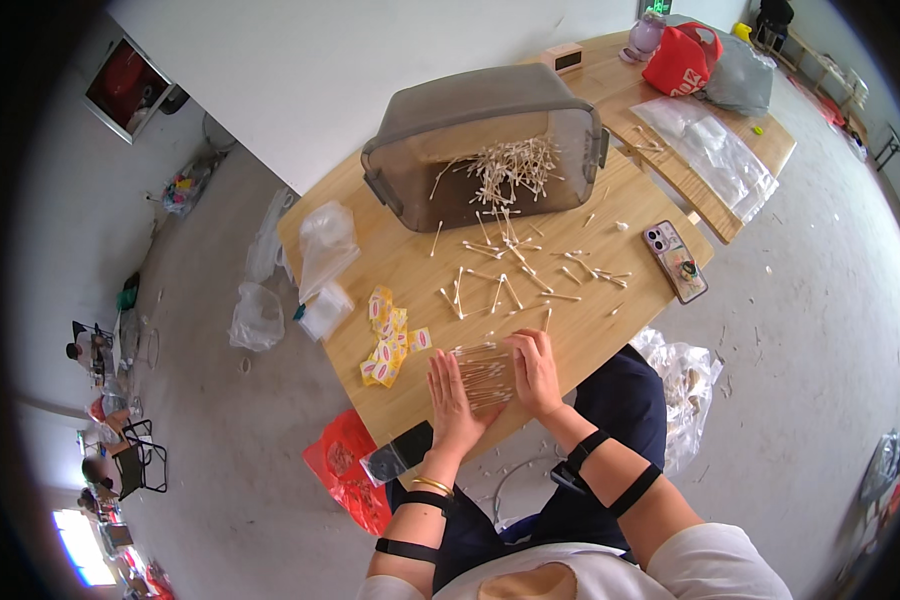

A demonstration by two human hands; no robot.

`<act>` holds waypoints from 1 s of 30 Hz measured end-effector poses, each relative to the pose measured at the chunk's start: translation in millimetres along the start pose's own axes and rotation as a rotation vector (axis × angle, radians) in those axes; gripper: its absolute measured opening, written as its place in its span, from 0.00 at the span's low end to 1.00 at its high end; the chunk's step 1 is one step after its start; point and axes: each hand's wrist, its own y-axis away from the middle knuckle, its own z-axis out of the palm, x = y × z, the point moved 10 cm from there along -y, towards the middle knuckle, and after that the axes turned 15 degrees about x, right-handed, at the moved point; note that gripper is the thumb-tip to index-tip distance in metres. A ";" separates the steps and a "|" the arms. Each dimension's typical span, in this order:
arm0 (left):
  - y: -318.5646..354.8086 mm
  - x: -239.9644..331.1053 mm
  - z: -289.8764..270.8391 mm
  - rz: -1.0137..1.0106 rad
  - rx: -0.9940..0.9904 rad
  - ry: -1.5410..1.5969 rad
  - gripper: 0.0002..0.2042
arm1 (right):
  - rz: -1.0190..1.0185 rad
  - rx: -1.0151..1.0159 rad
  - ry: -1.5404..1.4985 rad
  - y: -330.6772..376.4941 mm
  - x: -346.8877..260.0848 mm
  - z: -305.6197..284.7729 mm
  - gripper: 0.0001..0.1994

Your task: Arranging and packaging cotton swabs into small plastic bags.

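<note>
Near the front edge of the table, a layer of cotton swabs (483, 375) lies side by side between my two hands. My left hand (451, 405) presses its palm side against their left ends, fingers together and thumb reaching along the near side. Against the right ends, my right hand (536, 374) has its fingers bent inward. One loose swab (547, 319) stands at the right fingertips; whether they touch it I cannot tell. Just left of my left hand lie several small yellow-and-white paper packets (388, 342). More loose swabs (510, 262) are scattered beyond my hands.
A grey translucent bin (480, 90) lies on its side at the back, with a heap of swabs (515, 172) inside. A phone (675, 262) rests at the right edge, clear plastic bags (327, 245) at the left. A red bag (345, 465) hangs near the front-left corner.
</note>
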 end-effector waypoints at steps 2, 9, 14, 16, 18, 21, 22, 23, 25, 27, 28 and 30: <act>-0.7 -4.5 -2.0 -0.038 0.054 0.067 0.63 | 0.055 -0.014 -0.050 9.4 1.8 7.8 0.11; -4.0 -7.4 26.2 -0.053 0.015 0.103 0.60 | 0.130 -0.104 -0.146 30.4 -10.3 51.5 0.15; -2.7 -4.0 27.5 -0.117 -0.006 0.258 0.58 | 0.159 -0.059 -0.178 23.8 2.7 41.2 0.16; -6.6 -3.7 13.7 -0.114 0.010 0.312 0.55 | 0.191 0.011 -0.173 16.3 13.1 26.8 0.15; -14.6 -16.7 -2.9 -0.168 0.154 0.512 0.51 | 0.168 0.004 -0.160 12.0 13.8 25.2 0.15; -29.2 -28.1 6.9 -0.304 0.148 0.549 0.45 | 0.201 -0.014 -0.144 6.4 17.4 32.1 0.14; -28.6 -36.2 15.7 -0.372 0.116 0.597 0.42 | 0.215 -0.026 -0.154 5.2 17.6 39.9 0.13; -28.4 -40.0 18.5 -0.372 0.120 0.595 0.42 | 0.230 -0.040 -0.164 5.1 17.1 47.6 0.13; -30.3 -29.0 24.6 -0.169 0.061 0.391 0.38 | 0.185 -0.051 -0.141 4.0 10.6 59.2 0.12; -28.8 -29.1 26.8 -0.162 0.057 0.420 0.37 | 0.142 -0.078 -0.157 6.2 3.0 69.5 0.12; -29.0 -27.0 27.1 -0.154 0.051 0.450 0.37 | 0.143 -0.078 -0.157 5.0 4.3 68.8 0.12; -28.6 -24.7 20.2 -0.145 0.070 0.419 0.37 | 0.095 -0.022 -0.124 -2.0 5.2 58.0 0.11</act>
